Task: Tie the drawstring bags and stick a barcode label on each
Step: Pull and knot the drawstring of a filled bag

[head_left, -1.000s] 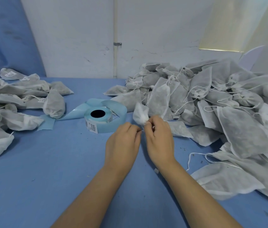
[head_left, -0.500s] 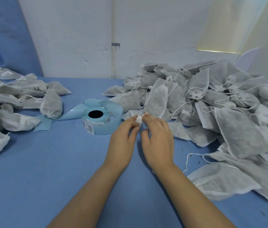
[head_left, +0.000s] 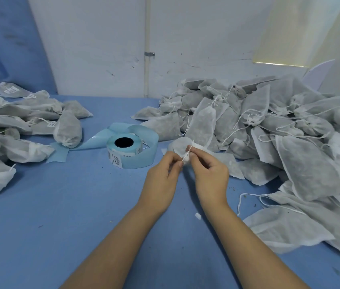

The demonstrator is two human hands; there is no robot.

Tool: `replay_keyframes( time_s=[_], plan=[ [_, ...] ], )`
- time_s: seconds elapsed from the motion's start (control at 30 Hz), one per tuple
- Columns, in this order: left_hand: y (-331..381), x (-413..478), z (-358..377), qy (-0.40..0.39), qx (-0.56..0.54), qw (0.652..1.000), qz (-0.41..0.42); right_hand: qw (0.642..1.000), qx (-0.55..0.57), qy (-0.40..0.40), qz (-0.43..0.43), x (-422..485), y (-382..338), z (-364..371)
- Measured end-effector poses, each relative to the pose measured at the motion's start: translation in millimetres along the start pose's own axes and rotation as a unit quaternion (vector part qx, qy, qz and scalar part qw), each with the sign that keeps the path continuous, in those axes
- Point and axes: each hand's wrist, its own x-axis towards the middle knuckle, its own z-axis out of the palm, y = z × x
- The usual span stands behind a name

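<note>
A small white drawstring bag [head_left: 178, 146] lies on the blue table just beyond my fingers, its gathered neck towards me. My left hand [head_left: 162, 180] pinches one end of its white string, and my right hand [head_left: 208, 174] pinches the other end at the neck. To the left of the hands stands a roll of barcode labels [head_left: 126, 152] on pale blue backing, with a loose strip trailing away to the left.
A big heap of grey-white bags [head_left: 279, 132] with loose strings fills the right side. A smaller pile of bags [head_left: 18, 122], some with labels, lies at the left. Blue table surface [head_left: 60, 215] spreads in front; a white wall stands behind.
The bag stood raised between my hands a second ago; it now lies lower on the table. Both hands have shifted slightly right and keep working the string at the neck.
</note>
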Motion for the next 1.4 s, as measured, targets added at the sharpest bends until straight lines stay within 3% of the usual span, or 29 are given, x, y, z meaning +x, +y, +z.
replay_keyframes(
  time_s=[0.2, 0.43, 0.57, 0.7, 0.77, 0.87, 0.97, 1.2, 1.4],
  plan=[
    [-3, 0, -1, 0.005, 0.048, 0.999, 0.008, 0.999, 0.030, 0.002, 0.017, 3, 2, 0],
    [1, -4, 2, 0.034, 0.078, 0.996, 0.039, 0.986, -0.160, -0.018, -0.037, 1, 3, 0],
    [3, -2, 0, 0.056, -0.048, 0.997, -0.015, 0.961, -0.258, -0.013, -0.095, -4, -2, 2],
    [5, 1, 0, 0.037, -0.231, 0.969, -0.082, 0.924, -0.342, -0.043, -0.167, -5, -5, 2],
    [3, 2, 0, 0.043, -0.171, 0.982, -0.065, 0.915, -0.361, -0.048, -0.174, -5, -3, 1],
    [0, -1, 3, 0.056, 0.013, 0.998, 0.001, 0.898, -0.402, -0.033, -0.176, -5, 0, 0],
    [-2, -3, 6, 0.041, 0.064, 0.997, 0.023, 0.891, -0.429, -0.036, -0.144, -3, 2, -1],
    [-5, 0, 6, 0.051, 0.105, 0.993, 0.034, 0.943, -0.319, -0.009, -0.094, -1, 4, -1],
    [-7, 0, 6, 0.022, 0.030, 0.999, 0.002, 0.987, -0.159, 0.009, 0.014, 5, 8, -4]
  ],
)
